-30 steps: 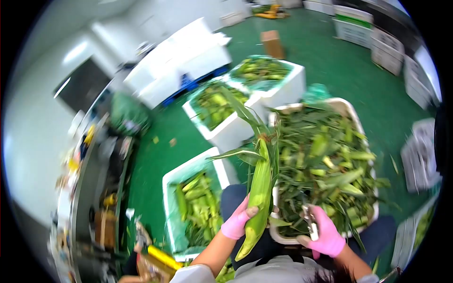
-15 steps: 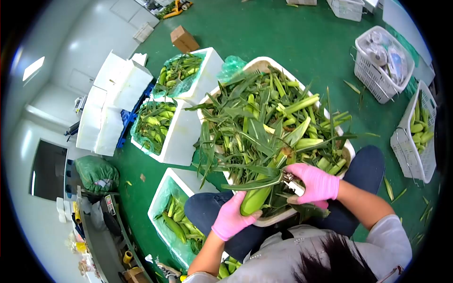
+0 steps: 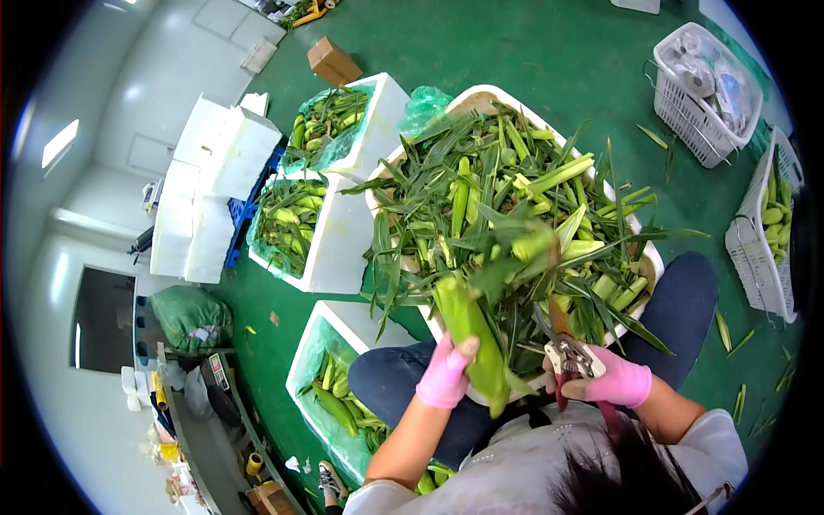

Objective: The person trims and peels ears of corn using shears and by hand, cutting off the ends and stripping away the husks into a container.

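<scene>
My left hand (image 3: 445,372), in a pink glove, is closed around a green ear of corn in its husk (image 3: 469,330), held tilted over the near edge of a large white tub (image 3: 654,257). Pruning shears (image 3: 566,352) with pale handle parts are gripped in my right hand (image 3: 614,378), also pink-gloved, a little to the right of the ear. The shears' blades point up toward the tub. Cut stalks and long leaves (image 3: 481,197) are heaped in the tub. A blurred green piece (image 3: 515,262) hangs above the heap, just beyond the ear.
Foam boxes lined with green plastic hold corn: one near my left knee (image 3: 343,403), two further back (image 3: 330,240). White baskets (image 3: 708,94) stand at the right. A cardboard carton (image 3: 333,62) sits behind. Leaf scraps lie on the green floor.
The ear has turned upright and its stalk end has come apart from it, now blurred in the air. The shears have drawn back from the ear toward my right.
</scene>
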A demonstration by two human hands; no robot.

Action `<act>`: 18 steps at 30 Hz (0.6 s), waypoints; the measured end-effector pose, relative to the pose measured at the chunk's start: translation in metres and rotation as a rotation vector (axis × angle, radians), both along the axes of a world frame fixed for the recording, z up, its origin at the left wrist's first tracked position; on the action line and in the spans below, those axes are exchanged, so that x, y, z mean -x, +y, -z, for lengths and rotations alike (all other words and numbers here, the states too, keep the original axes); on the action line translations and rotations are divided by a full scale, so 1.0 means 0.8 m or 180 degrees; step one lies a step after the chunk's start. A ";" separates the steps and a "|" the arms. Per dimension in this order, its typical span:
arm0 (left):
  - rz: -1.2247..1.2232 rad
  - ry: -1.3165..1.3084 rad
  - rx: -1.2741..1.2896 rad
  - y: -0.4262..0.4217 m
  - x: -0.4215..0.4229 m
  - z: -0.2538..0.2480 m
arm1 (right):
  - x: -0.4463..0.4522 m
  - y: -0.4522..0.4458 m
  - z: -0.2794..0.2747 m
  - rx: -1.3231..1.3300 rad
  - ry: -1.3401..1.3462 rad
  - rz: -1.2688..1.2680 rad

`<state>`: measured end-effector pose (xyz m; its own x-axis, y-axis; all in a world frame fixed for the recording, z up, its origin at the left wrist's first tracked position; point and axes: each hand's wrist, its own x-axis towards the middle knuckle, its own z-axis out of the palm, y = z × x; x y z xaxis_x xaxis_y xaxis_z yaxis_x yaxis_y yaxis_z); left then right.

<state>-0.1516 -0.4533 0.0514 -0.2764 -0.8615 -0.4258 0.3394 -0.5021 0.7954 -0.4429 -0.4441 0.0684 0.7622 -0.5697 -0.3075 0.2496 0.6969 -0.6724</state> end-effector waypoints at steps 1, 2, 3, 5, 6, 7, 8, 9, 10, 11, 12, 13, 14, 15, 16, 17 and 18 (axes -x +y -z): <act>-0.0297 -0.0149 0.0229 -0.011 0.011 -0.010 | 0.000 0.006 0.002 0.0433 0.0205 0.0059; -0.0496 -0.0151 0.0453 -0.026 0.012 -0.004 | 0.000 0.011 0.005 0.0879 0.0410 0.0126; -0.0627 -0.0167 0.0616 -0.039 0.016 -0.011 | -0.001 0.014 0.007 0.0832 0.0395 0.0118; -0.0934 -0.0176 0.0897 -0.057 0.028 -0.027 | -0.004 0.019 0.011 0.0757 0.0373 0.0128; -0.1114 -0.0166 0.1013 -0.064 0.038 -0.034 | -0.006 0.022 0.015 0.0708 0.0415 0.0127; -0.1293 -0.0154 0.1129 -0.070 0.046 -0.040 | -0.010 0.024 0.021 0.0659 0.0458 0.0127; -0.1390 -0.0091 0.1176 -0.076 0.054 -0.043 | -0.015 0.026 0.028 0.0613 0.0503 0.0129; -0.1488 -0.0025 0.1221 -0.080 0.063 -0.045 | -0.021 0.030 0.037 0.0505 0.0446 0.0181; -0.1590 0.0043 0.1261 -0.083 0.068 -0.046 | -0.026 0.029 0.041 0.0361 0.0435 0.0269; -0.1445 0.0162 0.1191 -0.085 0.067 -0.040 | -0.031 0.027 0.043 0.0214 0.0424 0.0356; -0.1565 0.0331 0.1027 -0.085 0.067 -0.030 | -0.037 0.027 0.049 0.0062 0.0413 0.0443; -0.1683 0.0499 0.0859 -0.085 0.072 -0.020 | -0.047 0.025 0.059 0.0068 0.0396 0.0750; -0.1796 0.0665 0.0688 -0.083 0.079 -0.012 | -0.047 0.023 0.063 0.0313 0.0768 0.0868; -0.2062 0.0690 0.0619 -0.078 0.092 -0.004 | -0.046 0.016 0.065 0.0555 0.1144 0.0983; -0.2143 0.0695 0.0541 -0.074 0.100 0.004 | -0.045 0.009 0.063 0.0793 0.1525 0.1093; -0.2224 0.0701 0.0462 -0.070 0.105 0.015 | -0.043 0.003 0.062 0.0696 0.1400 0.1275; -0.2307 0.0703 0.0375 -0.067 0.109 0.022 | -0.046 0.002 0.068 0.0712 0.1282 0.1367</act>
